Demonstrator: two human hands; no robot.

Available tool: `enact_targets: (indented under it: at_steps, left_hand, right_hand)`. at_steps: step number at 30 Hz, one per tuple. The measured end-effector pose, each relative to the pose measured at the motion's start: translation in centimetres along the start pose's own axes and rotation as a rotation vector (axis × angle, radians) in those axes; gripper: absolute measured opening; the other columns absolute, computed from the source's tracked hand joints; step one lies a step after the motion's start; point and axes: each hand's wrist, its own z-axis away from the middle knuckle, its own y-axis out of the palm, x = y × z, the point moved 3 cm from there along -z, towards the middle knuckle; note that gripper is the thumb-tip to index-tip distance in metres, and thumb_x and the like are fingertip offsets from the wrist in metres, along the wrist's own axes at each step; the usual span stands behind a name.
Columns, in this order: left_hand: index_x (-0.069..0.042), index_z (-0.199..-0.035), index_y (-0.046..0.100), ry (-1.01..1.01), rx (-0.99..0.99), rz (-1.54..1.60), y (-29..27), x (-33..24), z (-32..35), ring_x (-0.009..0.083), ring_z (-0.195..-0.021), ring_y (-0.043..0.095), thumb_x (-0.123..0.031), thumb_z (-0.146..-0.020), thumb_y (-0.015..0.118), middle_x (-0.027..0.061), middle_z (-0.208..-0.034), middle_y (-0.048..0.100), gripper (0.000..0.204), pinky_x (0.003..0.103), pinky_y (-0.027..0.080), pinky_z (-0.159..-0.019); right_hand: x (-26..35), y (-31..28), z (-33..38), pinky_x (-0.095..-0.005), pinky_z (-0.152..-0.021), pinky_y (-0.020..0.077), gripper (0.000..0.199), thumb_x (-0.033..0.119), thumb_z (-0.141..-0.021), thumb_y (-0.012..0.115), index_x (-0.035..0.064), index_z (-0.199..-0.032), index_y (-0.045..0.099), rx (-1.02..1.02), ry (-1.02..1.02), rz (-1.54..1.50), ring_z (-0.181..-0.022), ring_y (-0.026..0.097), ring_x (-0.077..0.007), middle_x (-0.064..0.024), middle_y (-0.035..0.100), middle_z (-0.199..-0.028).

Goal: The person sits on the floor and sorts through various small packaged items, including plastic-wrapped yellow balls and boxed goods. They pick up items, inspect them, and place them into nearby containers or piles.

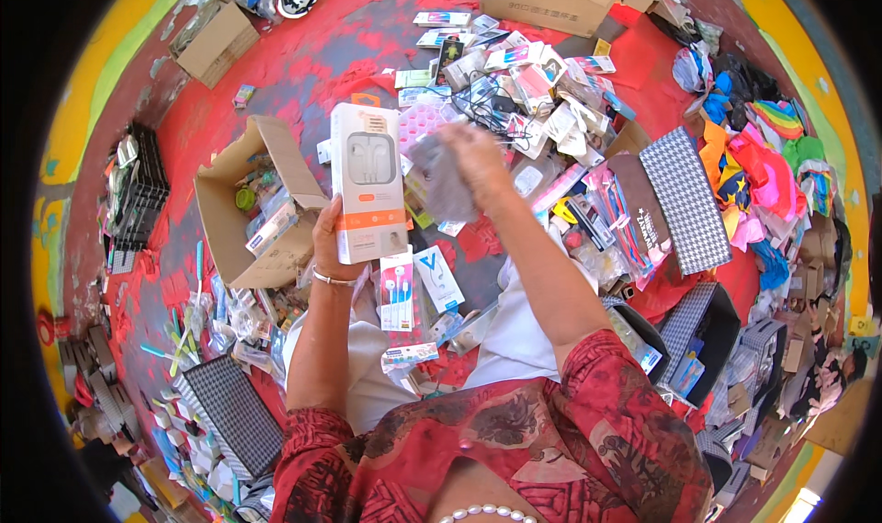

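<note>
My left hand [331, 238] is closed round the lower left edge of a white and orange earphone box [371, 206], held upright. White earphones show through the box's window. A crumpled grey cloth [443, 178] hangs from my right hand [478, 160], just right of the box and apart from it; hand and cloth are blurred by motion. Below the box, near my lap, lie a pink and white earphone pack [397, 291] and a white and blue earphone pack [440, 278].
Ahead lies a heap of small packaged goods [537, 77] with tangled black cable [491, 100]. An open carton [225, 215] stands at left, a houndstooth box [684, 201] at right beside bright coloured fabrics [767, 160]. Another houndstooth box [230, 413] is at lower left.
</note>
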Motion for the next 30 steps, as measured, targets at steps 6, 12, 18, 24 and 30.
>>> enact_targets:
  at_steps: [6,12,18,24,30]
  left_hand:
    - [-0.001,-0.129,0.036,0.017,0.026,-0.113,0.0,-0.3,-0.1,0.0293,-0.113,0.049,-0.028,-0.090,0.044,0.0145,-0.123,0.050,0.048,0.045,0.040,-0.094]
    - [-0.002,-0.121,0.044,0.162,-0.286,-0.351,-0.9,-1.6,-0.4,0.0254,-0.093,0.059,-0.029,-0.085,0.055,0.0123,-0.107,0.058,0.047,0.039,0.050,-0.081]
    - [0.004,-0.116,0.045,0.204,-0.202,0.000,-2.8,-6.3,0.5,0.0313,-0.093,0.061,-0.023,-0.081,0.058,0.0204,-0.107,0.057,0.046,0.043,0.051,-0.082]
    - [0.002,-0.107,0.054,0.052,-0.252,-0.388,-3.6,-2.8,0.8,0.0204,-0.085,0.062,-0.025,-0.084,0.059,0.0099,-0.096,0.061,0.036,0.033,0.052,-0.075]
    - [0.001,-0.119,0.043,0.159,-0.255,-0.084,-3.2,-4.8,-0.6,0.0289,-0.093,0.061,-0.032,-0.091,0.048,0.0161,-0.107,0.059,0.044,0.042,0.052,-0.080]
  right_hand:
    - [-1.1,4.0,1.4,-0.0341,-0.081,0.0451,0.050,0.038,-0.073,0.066,-0.0033,-0.101,0.061,0.082,-0.234,0.313,-0.091,0.061,-0.0273,-0.0213,0.063,-0.096]
    - [-1.6,5.9,2.7,-0.0360,-0.075,0.0470,0.045,0.032,-0.072,0.066,-0.0049,-0.097,0.061,0.073,-0.391,0.300,-0.083,0.062,-0.0295,-0.0210,0.063,-0.091]
    - [-2.9,5.3,2.1,-0.0306,-0.066,0.0483,0.035,0.026,-0.074,0.066,-0.0023,-0.094,0.064,0.379,-0.042,0.038,-0.071,0.060,-0.0162,-0.0127,0.065,-0.081]
    - [-0.8,4.5,1.1,-0.0279,-0.064,0.0443,0.026,0.023,-0.087,0.049,-0.0015,-0.087,0.059,0.089,-0.162,-0.178,-0.069,0.054,-0.0121,-0.0063,0.060,-0.074]
    - [-2.9,6.7,3.6,-0.0396,-0.069,0.0448,0.045,0.040,-0.086,0.048,-0.0023,-0.084,0.062,0.375,-0.113,0.288,-0.075,0.061,-0.0333,-0.0218,0.062,-0.077]
